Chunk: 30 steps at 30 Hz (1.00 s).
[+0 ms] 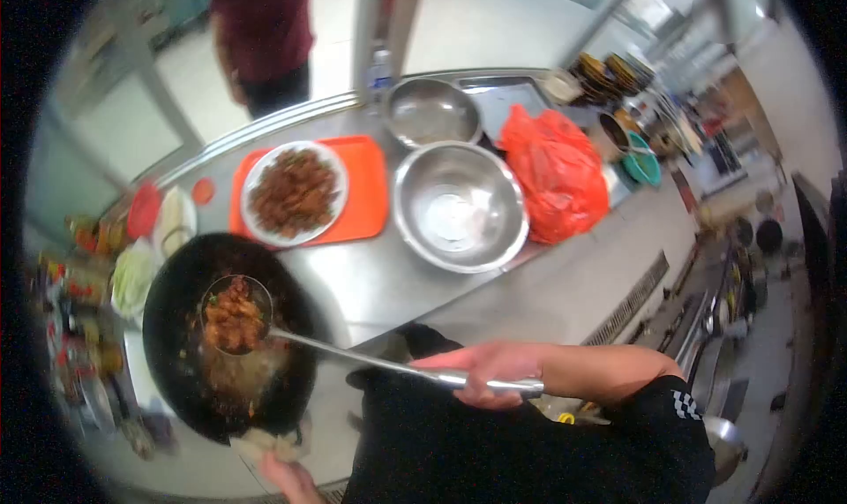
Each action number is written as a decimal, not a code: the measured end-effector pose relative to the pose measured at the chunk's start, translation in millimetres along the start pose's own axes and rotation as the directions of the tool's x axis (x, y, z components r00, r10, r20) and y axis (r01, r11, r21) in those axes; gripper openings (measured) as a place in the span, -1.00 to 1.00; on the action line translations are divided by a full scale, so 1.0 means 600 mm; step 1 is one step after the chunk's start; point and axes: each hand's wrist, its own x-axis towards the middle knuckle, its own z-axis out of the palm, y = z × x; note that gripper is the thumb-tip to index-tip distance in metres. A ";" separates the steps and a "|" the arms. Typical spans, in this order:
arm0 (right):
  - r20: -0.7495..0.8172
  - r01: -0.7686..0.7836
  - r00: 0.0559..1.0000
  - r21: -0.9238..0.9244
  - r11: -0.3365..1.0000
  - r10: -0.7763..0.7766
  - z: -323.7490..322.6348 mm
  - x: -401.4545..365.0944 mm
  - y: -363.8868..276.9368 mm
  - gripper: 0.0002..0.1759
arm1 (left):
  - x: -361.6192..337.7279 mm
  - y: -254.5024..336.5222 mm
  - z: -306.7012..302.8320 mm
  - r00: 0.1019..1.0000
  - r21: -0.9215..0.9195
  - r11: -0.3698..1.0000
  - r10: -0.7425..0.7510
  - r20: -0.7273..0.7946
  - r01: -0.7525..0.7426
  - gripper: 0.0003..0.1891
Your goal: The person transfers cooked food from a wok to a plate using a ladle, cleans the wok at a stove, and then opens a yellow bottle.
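My right hand [494, 372] is wrapped round the metal handle of a long ladle [362, 356]. The ladle's round bowl is filled with glossy browned food pieces [235, 317] and sits inside a black wok [168, 363]. Brownish liquid and food bits lie in the wok below it. At the wok's near edge, my left hand [289, 476] grips a folded pale cloth [263, 444] against the rim; part of that hand is hidden. Beyond the wok, a white plate [341, 186] heaped with browned food [294, 191] rests on an orange tray [369, 191].
Two steel bowls [516, 230] and a red plastic bag [556, 182] stand on the steel counter [353, 283]. Sliced greens [134, 276] and several jars line the left side. Stacked dishes [609, 76] are at the far right. Behind the glass stands a person [265, 36].
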 end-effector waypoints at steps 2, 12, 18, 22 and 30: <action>-0.029 0.087 0.996 0.018 0.996 -0.087 -0.021 -0.047 0.014 -0.04 | 0.002 -0.006 -0.009 0.999 0.063 0.998 0.023 0.041 -0.026 -0.56; -0.038 0.511 0.855 0.233 0.827 -0.517 -0.204 -0.371 -0.018 -0.03 | -0.091 -0.082 0.215 0.988 0.167 0.975 0.134 0.073 -0.145 -0.61; -0.170 0.680 0.733 0.161 0.715 -0.659 -0.340 -0.686 -0.101 -0.08 | -0.199 -0.159 0.441 0.980 0.158 0.968 0.201 -0.009 -0.197 -0.60; -0.244 0.764 0.633 0.045 0.644 -0.735 -0.428 -0.860 -0.128 -0.17 | -0.251 -0.183 0.535 0.978 0.143 0.970 0.205 -0.047 -0.196 -0.60; -0.437 0.912 0.407 0.156 0.378 -0.802 -0.582 -1.064 -0.122 -0.31 | -0.283 -0.224 0.579 0.970 0.088 0.973 0.221 -0.101 -0.212 -0.60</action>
